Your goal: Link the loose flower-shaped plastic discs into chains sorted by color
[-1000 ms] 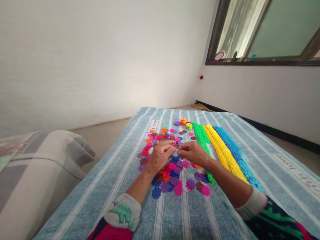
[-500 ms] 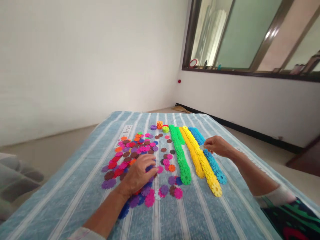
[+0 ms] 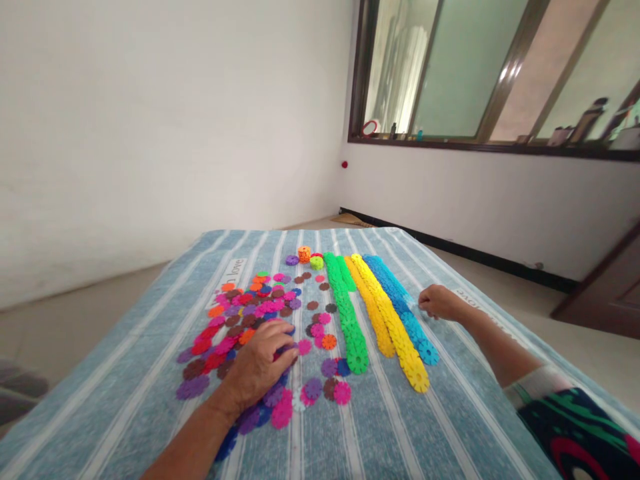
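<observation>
Thin, notched discs (image 3: 269, 307), flower-shaped and plastic-looking, lie in a loose, overlapping scatter on a woven blue cloth (image 3: 125, 373) with pale stripes. The left hand (image 3: 260, 360) rests over this scatter, palm down with fingers loosely curved; whether it grips a disc cannot be told. To the right, overlapping discs form long, scalloped rows: green (image 3: 347, 313), yellow (image 3: 395, 327) and blue (image 3: 393, 287). The right hand (image 3: 434, 303) is beside the blue row, fingers drawn narrowly together; its grip is unclear. A squat, ridged orange stack (image 3: 305, 254) stands beyond the scatter.
</observation>
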Tool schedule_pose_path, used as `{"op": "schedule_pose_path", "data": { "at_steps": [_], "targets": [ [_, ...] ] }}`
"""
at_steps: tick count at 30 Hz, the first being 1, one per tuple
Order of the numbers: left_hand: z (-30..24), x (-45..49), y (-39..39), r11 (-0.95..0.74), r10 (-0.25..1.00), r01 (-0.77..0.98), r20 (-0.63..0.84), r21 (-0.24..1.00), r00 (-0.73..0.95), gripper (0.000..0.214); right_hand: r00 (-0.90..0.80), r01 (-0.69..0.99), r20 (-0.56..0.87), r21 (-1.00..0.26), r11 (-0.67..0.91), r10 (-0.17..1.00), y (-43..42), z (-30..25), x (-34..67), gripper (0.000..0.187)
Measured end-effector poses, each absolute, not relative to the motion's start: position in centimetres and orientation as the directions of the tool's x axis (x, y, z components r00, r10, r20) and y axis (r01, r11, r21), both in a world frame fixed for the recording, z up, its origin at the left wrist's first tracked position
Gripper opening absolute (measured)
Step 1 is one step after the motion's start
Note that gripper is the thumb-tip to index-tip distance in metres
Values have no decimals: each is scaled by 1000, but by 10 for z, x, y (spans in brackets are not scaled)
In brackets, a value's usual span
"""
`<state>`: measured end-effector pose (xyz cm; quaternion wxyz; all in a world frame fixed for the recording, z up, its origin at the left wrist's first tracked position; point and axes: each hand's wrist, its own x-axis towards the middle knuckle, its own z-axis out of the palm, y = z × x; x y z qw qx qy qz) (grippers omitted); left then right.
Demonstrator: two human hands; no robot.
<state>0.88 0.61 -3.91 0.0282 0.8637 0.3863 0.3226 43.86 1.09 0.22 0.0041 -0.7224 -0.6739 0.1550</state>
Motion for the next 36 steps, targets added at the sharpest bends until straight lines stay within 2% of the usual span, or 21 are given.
{"op": "schedule_pose_path", "data": {
  "at_steps": [4,7,9,11,14,16,18,21,26,30,33,36],
  "targets": [
    [-40,8,7,-718,663,640,551,274,507,20,71,983,-146,-155,-94,987,11,3,435,20],
    [-41,7,7,-720,659,639,555,269,508,18,100,986,-33,-129,-104,994,7,10,431,11],
    [-40,7,6,-717,661,645,551,265,509,17,85,987,46,-142,-78,995,1,15,419,13],
    [-39,8,3,-713,665,655,541,252,515,15,19,983,105,-186,1,994,-9,18,396,20],
    [-36,7,-1,-697,675,689,507,198,536,11,-175,934,157,-287,214,972,-30,16,344,25],
    [-34,5,-2,-673,688,723,490,156,535,10,-335,857,173,-351,376,926,-44,10,306,27],
    [-32,-1,-2,-646,704,754,479,124,524,12,-510,721,235,-409,560,828,-55,2,273,30],
    [-30,-15,3,-580,744,810,461,88,483,13,-609,628,337,-349,695,719,-62,-12,245,31],
    [-35,-40,15,-450,809,886,472,117,349,14,-653,561,474,-223,797,591,-75,-37,232,29],
    [-36,-43,16,-419,814,890,507,178,282,15,-698,438,564,-151,886,442,-97,-47,219,25],
    [-28,-35,8,-477,806,856,487,200,336,13,-707,383,589,-147,912,392,-108,-48,210,20],
    [-22,-28,1,-550,801,811,399,199,445,14,-700,388,602,-131,912,384,-108,-49,206,17]
  ]
}}
